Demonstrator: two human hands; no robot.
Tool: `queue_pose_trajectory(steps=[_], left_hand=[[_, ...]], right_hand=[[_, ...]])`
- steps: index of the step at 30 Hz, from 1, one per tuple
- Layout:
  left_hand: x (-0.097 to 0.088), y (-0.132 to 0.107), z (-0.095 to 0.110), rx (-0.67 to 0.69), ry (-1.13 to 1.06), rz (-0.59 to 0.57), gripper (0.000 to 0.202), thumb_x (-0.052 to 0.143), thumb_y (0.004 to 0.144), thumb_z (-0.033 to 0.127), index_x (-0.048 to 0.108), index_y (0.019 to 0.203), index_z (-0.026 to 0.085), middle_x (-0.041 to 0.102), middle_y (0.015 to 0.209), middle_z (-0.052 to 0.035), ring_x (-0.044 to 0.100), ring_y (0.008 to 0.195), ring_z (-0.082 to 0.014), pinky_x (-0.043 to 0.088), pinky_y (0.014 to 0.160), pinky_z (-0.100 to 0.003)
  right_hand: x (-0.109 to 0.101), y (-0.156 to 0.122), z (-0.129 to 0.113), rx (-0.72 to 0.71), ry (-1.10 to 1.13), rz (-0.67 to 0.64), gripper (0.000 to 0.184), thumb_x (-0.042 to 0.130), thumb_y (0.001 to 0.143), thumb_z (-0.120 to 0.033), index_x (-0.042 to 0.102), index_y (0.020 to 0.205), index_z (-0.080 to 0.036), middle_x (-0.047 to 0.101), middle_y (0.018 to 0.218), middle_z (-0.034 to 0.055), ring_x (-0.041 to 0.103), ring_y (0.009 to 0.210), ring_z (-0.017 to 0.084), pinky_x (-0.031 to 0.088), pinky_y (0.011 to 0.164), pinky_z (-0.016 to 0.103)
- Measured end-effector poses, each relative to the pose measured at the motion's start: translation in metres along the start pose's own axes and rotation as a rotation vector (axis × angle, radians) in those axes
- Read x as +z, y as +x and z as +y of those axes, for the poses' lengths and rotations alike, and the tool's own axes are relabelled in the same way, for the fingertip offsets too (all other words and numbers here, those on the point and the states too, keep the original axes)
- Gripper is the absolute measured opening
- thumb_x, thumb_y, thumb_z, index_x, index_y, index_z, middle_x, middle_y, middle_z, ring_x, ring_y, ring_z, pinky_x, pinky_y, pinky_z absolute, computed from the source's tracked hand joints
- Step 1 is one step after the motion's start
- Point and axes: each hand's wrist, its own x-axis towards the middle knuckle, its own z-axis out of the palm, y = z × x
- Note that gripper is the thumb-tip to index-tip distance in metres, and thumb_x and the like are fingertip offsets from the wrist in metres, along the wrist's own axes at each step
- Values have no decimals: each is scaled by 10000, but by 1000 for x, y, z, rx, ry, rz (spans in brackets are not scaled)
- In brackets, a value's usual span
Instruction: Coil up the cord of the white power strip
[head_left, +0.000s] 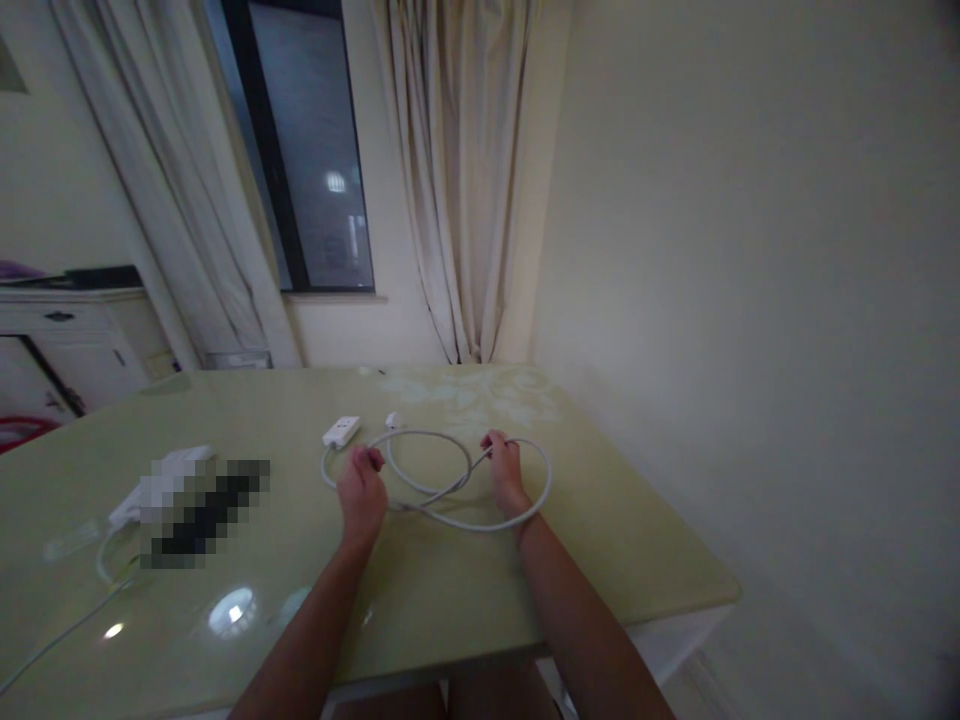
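Observation:
A white extension cord (487,527) lies in wide loops on the table in front of me. My left hand (363,492) is closed at the left side of the loops, its fingers round the cord. On the right, my right hand (504,468) pinches the cord where it crosses, and one loop passes over that wrist. The cord's white socket block (343,432) rests just beyond my left hand. Close to it, the small white plug (394,421) sits at the far side of the loops.
The greenish glossy table (637,540) meets the wall on the right. At the left lie a white power strip (184,462) with its own cable (64,637) and a blurred-out dark object (214,510). Beyond the table hang curtains (465,180) beside a window (315,150).

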Motion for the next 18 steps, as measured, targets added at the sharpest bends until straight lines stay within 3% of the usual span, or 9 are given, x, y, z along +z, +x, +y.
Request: queue_pose_trajectory(steps=[2,5,9,12,15,17,18], left_hand=[[-1,8,-9,-125,-50,123,418,257,1012,450,493,756,219,528,663,2,512,622,-156,420,619,-280],[0,14,-28,-257,-73,199,413,261,1005,448,494,761,211,526,658,12,498,588,-143,405,582,-270],[1,19,-50,-413,3,217,417,223,998,422,482,744,216,495,622,14,479,552,-159,406,563,-293],[-1,21,-49,-403,55,221,342,283,978,346,550,833,189,570,728,-32,555,670,-200,472,686,-354],[-2,13,-32,-214,182,241,320,426,920,237,578,1185,142,625,1174,-154,570,1124,-281,417,997,-466],[1,3,-16,134,345,185,481,468,909,196,500,1387,156,516,1430,-187,434,1358,-309,289,1126,-509],[3,-4,-8,326,395,104,504,479,917,192,491,1420,177,503,1468,-177,413,1391,-304,258,1150,-503]], right_hand=[[2,0,2,153,160,-141,427,526,789,-584,625,632,-200,688,740,65,642,763,203,500,751,315],[10,-8,2,281,304,-412,493,561,792,-634,698,710,-167,736,803,102,693,799,220,518,824,357],[25,-27,3,249,325,-732,531,643,797,-672,711,790,-145,729,778,90,689,747,206,515,827,370],[35,-36,5,210,242,-881,607,632,778,-754,666,716,-151,672,682,52,646,679,172,500,760,321],[40,-40,3,88,172,-844,656,549,785,-826,587,672,-181,591,597,4,597,622,147,470,688,284],[41,-43,0,-20,125,-778,640,498,836,-809,558,670,-194,550,573,-14,564,596,137,454,666,273],[42,-44,-2,-72,102,-755,626,483,866,-784,557,669,-194,542,575,-15,552,596,135,449,664,270]])
